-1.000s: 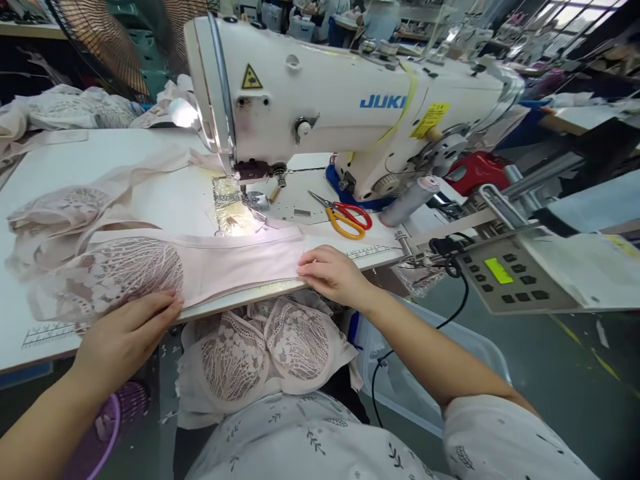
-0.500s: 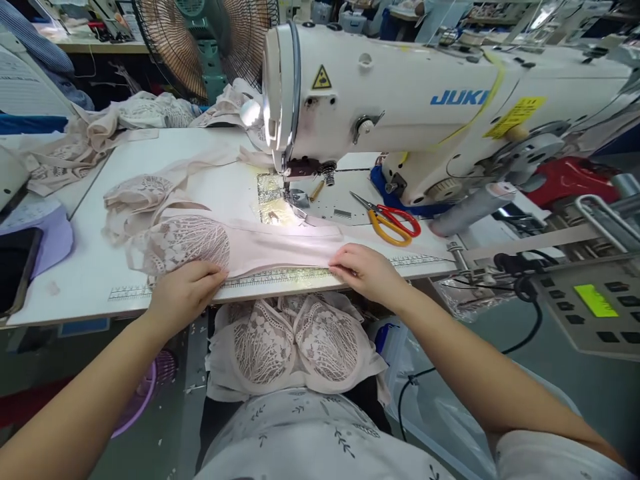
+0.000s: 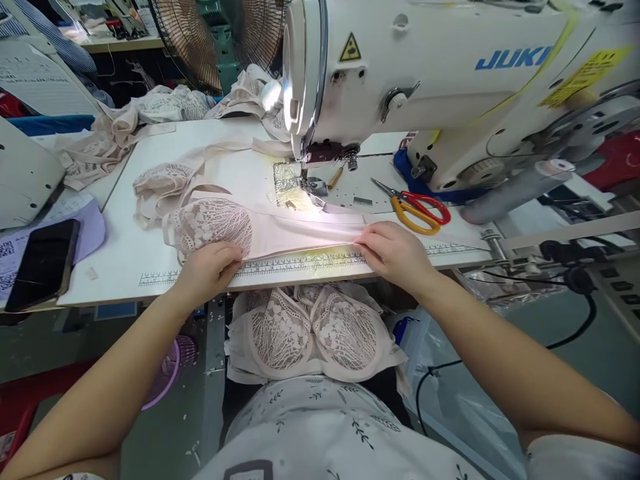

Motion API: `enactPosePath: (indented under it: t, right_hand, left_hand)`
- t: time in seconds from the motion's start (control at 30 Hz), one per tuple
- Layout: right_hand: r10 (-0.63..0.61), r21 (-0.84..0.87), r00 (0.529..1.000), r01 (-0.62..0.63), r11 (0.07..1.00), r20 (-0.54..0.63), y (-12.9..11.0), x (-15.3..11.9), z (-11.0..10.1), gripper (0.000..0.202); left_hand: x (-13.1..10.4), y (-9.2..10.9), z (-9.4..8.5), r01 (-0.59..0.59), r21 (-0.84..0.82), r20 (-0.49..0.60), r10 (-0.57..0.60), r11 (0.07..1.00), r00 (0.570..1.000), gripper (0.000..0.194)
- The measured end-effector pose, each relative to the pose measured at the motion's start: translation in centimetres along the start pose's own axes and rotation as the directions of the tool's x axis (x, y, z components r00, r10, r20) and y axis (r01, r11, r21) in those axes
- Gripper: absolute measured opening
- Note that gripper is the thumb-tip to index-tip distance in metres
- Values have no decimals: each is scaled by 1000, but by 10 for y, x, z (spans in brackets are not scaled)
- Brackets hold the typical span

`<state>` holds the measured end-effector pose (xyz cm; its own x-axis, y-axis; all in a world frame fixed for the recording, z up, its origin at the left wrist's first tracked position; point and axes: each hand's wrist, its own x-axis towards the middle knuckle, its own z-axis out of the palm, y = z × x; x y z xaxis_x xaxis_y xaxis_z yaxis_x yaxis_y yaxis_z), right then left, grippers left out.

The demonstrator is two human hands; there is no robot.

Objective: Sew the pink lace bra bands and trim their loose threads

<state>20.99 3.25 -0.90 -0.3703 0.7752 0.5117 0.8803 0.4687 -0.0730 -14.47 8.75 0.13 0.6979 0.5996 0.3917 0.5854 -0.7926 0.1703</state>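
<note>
A pale pink lace bra lies stretched along the front of the white table, beside a printed ruler strip. My left hand pinches its lower edge at the lace cup. Farther right, my right hand has its fingers closed on the end of the smooth band. Just behind the band is the needle area of a white sewing machine, its light falling on the fabric. Scissors with red and orange handles rest behind my right hand. Another lace bra lies on my lap.
A black phone lies on purple paper at the left. More lace pieces are piled at the back, near a fan. A grey thread cone is right of the scissors. A purple basket stands below the table.
The camera view has shifted, so the table and machine appear farther right and higher. Both hands keep their hold on the bra, with little change in their position along it.
</note>
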Motion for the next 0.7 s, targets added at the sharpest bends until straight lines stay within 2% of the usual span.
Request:
enactPosePath:
  t: [0.2, 0.43, 0.7]
  right_hand:
    - [2, 12, 1000, -2, 1000, 9, 8, -14, 0, 20]
    - [60, 27, 998, -61, 998, 32, 9, -18, 3, 21]
    - [52, 26, 998, -52, 998, 20, 10, -18, 4, 21]
  left_hand:
    - [0, 5, 3, -92, 64, 101, 85, 994, 991, 29]
    - [-1, 2, 3, -146, 73, 39, 143, 987, 989, 23]
    - [1, 0, 3, -201, 92, 67, 196, 975, 978, 24]
